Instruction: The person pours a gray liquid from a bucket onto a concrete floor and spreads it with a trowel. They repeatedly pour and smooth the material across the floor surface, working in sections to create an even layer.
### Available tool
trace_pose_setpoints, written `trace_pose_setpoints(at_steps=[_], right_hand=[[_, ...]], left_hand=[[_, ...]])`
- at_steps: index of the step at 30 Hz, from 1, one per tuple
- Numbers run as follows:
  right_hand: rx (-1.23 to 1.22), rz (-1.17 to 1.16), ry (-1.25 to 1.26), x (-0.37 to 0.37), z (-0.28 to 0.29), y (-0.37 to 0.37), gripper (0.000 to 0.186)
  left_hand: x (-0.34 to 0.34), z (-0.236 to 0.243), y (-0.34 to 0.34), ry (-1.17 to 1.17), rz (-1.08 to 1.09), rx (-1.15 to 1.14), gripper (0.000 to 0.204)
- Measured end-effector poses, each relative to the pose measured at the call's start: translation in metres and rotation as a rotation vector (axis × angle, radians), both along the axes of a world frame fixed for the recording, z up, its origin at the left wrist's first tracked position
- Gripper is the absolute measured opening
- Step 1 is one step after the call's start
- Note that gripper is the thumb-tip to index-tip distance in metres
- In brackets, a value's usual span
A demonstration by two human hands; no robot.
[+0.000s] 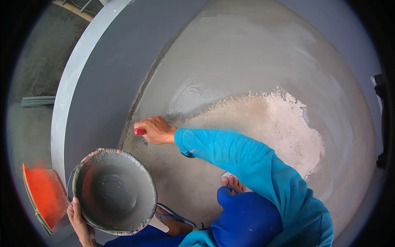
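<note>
At the lower left, my left hand (81, 220) grips the side of a mortar-caked bucket (87, 181), close to its wire handle. Inside the bucket lies wet grey mortar (113, 191). My right hand (155, 129) is closed around the red handle (140, 131) of a hand tool, low over the floor beside the grey wall. That tool's working end is hidden beneath the hand. Smooth, damp grey coating (234, 49) covers the far and right parts of the floor, around a paler, rough patch (284, 123).
A low grey wall (119, 61) with a pale top edge curves along the left. Beyond it are an orange container (45, 193) and some grey pipes (38, 101). My sandalled feet stand on the floor near the bucket. A dark object (380, 123) sits at the right rim.
</note>
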State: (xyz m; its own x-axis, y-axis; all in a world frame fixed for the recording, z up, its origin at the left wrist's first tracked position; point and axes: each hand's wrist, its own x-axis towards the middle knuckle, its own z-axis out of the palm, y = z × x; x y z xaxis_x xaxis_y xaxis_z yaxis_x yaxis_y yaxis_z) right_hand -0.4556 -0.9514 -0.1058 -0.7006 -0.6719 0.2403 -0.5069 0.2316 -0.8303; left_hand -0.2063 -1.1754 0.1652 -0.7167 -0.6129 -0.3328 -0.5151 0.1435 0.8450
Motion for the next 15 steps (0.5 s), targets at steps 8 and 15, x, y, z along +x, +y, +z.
trace_pose_setpoints(at_steps=[8, 15], right_hand=[[-0.267, -0.841, -0.068, -0.104, -0.052, 0.322, 0.019], [0.676, -1.543, 0.073, 0.016, 0.035, 0.549, 0.017]], left_hand=[[0.03, 0.044, 0.083, -0.042, 0.104, -0.185, 0.034], [0.026, 0.028, 0.025, 0.12, -0.147, -0.013, 0.034]])
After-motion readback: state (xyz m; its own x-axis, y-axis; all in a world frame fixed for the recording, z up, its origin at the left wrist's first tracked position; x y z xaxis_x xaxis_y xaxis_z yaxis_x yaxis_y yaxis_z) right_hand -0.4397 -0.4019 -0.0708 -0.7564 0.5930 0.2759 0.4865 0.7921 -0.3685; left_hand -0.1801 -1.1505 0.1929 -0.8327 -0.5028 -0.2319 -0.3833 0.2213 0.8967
